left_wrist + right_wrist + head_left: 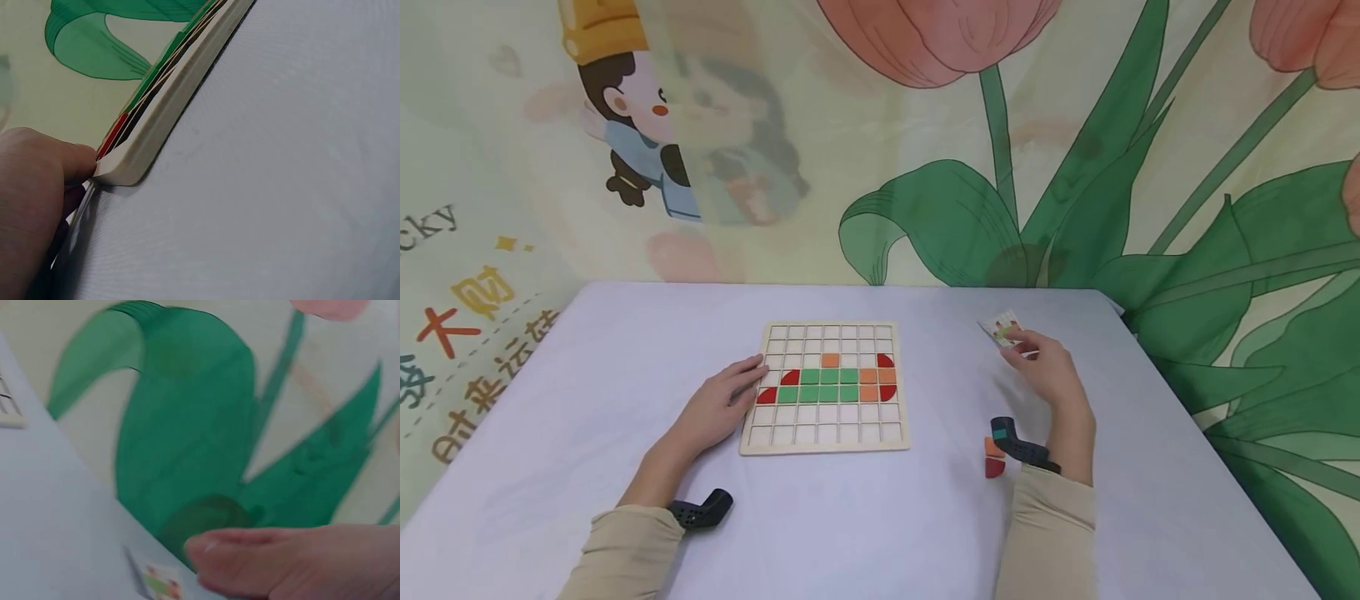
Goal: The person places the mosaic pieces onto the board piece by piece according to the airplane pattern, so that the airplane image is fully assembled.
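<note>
A square wooden grid board (825,444) lies on the table with green, orange and red pieces set in its cells. My left hand (718,406) rests at the board's left side, its fingertips touching the rim. In the left wrist view the left hand (37,194) meets the corner of the pale frame (169,125). Over at the right, my right hand (1047,367) pinches a small printed card (1002,323) between thumb and fingers. The right wrist view shows the card (164,584) tilted and blurred beside the right hand (281,559).
Near my right wrist lie a loose orange piece (993,447) and a dark red piece (995,468). A white cloth covers the table (850,525). Behind it stands a backdrop (820,183) printed with tulips and a cartoon figure.
</note>
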`<state>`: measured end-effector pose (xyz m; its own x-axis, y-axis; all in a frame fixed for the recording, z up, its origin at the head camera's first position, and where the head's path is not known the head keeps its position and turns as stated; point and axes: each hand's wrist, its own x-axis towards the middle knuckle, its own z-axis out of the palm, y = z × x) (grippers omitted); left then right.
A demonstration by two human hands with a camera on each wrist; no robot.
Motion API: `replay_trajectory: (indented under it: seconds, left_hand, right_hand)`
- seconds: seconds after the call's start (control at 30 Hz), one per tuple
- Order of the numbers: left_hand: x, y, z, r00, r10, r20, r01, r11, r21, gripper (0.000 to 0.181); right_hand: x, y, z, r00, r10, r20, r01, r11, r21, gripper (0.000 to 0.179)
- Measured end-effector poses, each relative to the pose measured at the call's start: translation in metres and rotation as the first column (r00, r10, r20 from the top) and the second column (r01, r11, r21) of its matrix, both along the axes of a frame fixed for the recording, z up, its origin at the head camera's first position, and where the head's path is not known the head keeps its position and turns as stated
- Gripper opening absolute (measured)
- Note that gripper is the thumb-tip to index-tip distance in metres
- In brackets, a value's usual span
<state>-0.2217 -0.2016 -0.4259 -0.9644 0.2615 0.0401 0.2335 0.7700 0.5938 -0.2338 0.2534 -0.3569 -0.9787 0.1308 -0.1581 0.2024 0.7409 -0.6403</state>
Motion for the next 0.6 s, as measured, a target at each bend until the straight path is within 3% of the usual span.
replay_trajectory:
  seconds: [0.13,0.3,0.43,0.6]
  left_hand:
    - [-0.001,0.0,0.0,1.0,0.0,0.007,0.0,1.0,-0.001,0.044]
    - [-0.003,-0.001,0.001,1.0,0.003,0.028,-0.003,1.0,-0.007,0.045]
    - [-0.002,0.0,0.002,1.0,-0.003,0.021,0.004,1.0,-0.001,0.044]
    - [-0.001,0.0,0.005,1.0,-0.008,0.014,0.008,1.0,0.003,0.044]
  right_hand:
    - [0.018,0.033,0.003,0.997,-0.033,0.072,0.032,0.999,0.013,0.049]
    - [0.036,0.067,-0.004,0.986,-0.041,0.161,0.04,0.999,0.011,0.054]
    - [0.049,0.086,-0.012,0.966,-0.004,0.259,0.006,1.0,-0.006,0.065]
    - [0.058,0.099,-0.019,0.948,0.026,0.317,-0.032,0.999,0.014,0.079]
